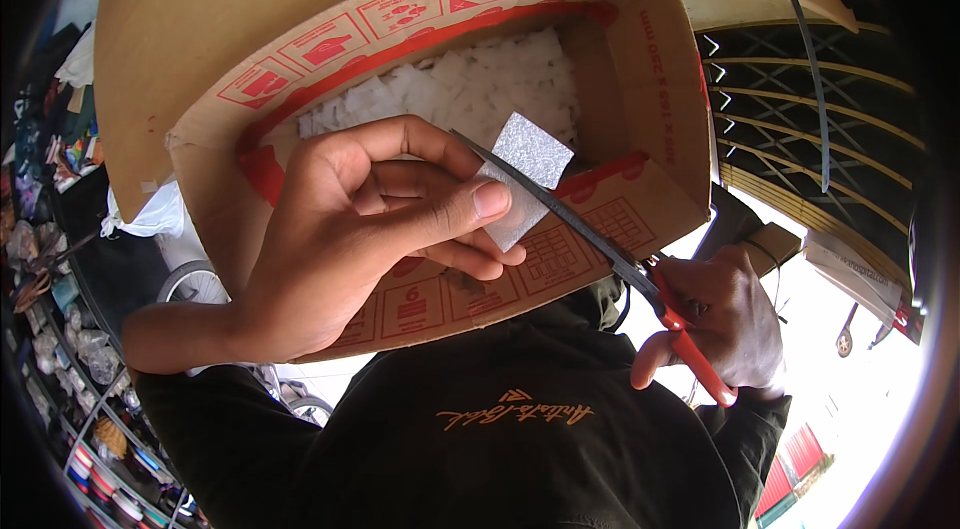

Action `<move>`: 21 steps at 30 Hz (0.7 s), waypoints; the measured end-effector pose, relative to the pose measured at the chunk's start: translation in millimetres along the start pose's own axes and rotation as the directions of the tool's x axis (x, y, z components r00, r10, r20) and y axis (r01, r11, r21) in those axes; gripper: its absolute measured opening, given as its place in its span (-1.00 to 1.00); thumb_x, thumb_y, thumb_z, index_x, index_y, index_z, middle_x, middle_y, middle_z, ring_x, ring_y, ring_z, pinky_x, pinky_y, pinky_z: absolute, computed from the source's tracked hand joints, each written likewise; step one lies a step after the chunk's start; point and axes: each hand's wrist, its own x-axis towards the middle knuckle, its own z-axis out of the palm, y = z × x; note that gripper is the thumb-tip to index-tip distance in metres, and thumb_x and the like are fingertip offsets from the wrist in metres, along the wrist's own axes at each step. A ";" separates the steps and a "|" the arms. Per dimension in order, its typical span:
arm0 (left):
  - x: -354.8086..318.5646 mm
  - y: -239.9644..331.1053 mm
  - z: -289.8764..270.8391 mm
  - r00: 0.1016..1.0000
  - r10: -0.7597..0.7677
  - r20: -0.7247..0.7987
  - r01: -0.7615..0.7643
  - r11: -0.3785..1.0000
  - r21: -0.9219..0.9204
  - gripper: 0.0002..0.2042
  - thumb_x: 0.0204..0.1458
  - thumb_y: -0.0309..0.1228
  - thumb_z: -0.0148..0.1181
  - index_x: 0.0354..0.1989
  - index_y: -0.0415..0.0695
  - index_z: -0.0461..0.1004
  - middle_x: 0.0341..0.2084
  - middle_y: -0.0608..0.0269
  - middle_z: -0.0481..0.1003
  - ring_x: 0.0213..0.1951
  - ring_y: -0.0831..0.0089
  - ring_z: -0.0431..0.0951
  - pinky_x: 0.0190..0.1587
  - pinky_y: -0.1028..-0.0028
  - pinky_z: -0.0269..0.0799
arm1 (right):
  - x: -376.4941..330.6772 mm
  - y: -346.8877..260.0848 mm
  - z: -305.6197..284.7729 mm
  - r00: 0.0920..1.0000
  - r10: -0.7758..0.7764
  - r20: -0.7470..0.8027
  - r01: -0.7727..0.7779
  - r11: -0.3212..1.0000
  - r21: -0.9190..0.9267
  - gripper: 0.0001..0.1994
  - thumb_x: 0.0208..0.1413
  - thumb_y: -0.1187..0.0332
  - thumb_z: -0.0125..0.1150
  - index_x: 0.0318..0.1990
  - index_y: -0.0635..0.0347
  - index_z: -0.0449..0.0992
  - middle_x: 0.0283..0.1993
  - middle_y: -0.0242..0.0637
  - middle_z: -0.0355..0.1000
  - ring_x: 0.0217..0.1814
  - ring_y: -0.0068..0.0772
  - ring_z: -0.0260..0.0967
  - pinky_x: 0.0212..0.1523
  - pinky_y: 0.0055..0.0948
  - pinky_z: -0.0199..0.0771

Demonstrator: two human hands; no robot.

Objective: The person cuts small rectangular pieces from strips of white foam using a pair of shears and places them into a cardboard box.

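I see first a big cardboard box [420, 49] with red printed panels on its flaps; it fills the upper middle of the view and its open side faces me. Inside it lies a heap of small white cut pieces [470, 89]. Below the box is the person's dark shirt [500, 429] with an orange print on the chest. At the far left there are shelves with many small goods [60, 329], too blurred to tell apart, and at the right a dark metal grille [800, 119].

My left hand [370, 229] is in front of the box, thumb pressed against the fingers, clamped on a small silver-grey sheet [525, 174] that it holds just over the box's front flap. My right hand [725, 314] is lower at the right, closed around the red handles of the scissors [600, 244]. The dark blades go up to the left and lie across the sheet, touching it. The two hands are apart, joined only through the scissors and the sheet.
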 end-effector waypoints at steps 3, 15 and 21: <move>-1.9 -2.2 -0.6 1.000 0.009 -0.018 -0.008 1.000 0.028 -0.85 0.11 -0.50 0.15 -0.27 -0.33 0.36 -0.41 -0.01 0.54 -0.37 0.27 0.63 -0.35 0.41 0.63 | 2.3 6.9 3.0 1.000 -0.011 -0.019 0.012 1.000 0.027 -0.26 -0.50 -0.33 0.44 -0.66 0.28 0.32 -0.84 -0.43 0.03 -0.81 -0.49 0.00 -0.69 -0.39 -0.06; -4.7 -2.3 -0.5 0.998 0.054 -0.035 -0.052 0.997 0.053 -0.86 0.13 -0.50 0.12 -0.22 -0.32 0.37 -0.41 0.02 0.54 -0.37 0.31 0.62 -0.35 0.43 0.61 | -4.2 21.8 -6.7 0.992 0.029 0.124 -0.036 0.998 0.057 -0.25 -0.62 -0.33 0.47 -0.64 0.24 0.33 -0.78 -0.34 0.21 -0.75 -0.36 0.17 -0.63 -0.29 0.14; 0.0 -5.8 -1.5 0.981 0.184 -0.056 -0.180 0.982 0.065 -0.86 0.15 -0.51 0.10 -0.18 -0.28 0.35 -0.33 0.11 0.52 -0.33 0.44 0.54 -0.33 0.47 0.50 | -7.3 22.4 0.0 0.988 -0.124 0.091 0.110 0.984 0.141 -0.12 -0.74 -0.38 0.47 -0.46 0.30 0.34 -0.73 -0.34 0.23 -0.72 -0.38 0.20 -0.61 -0.31 0.17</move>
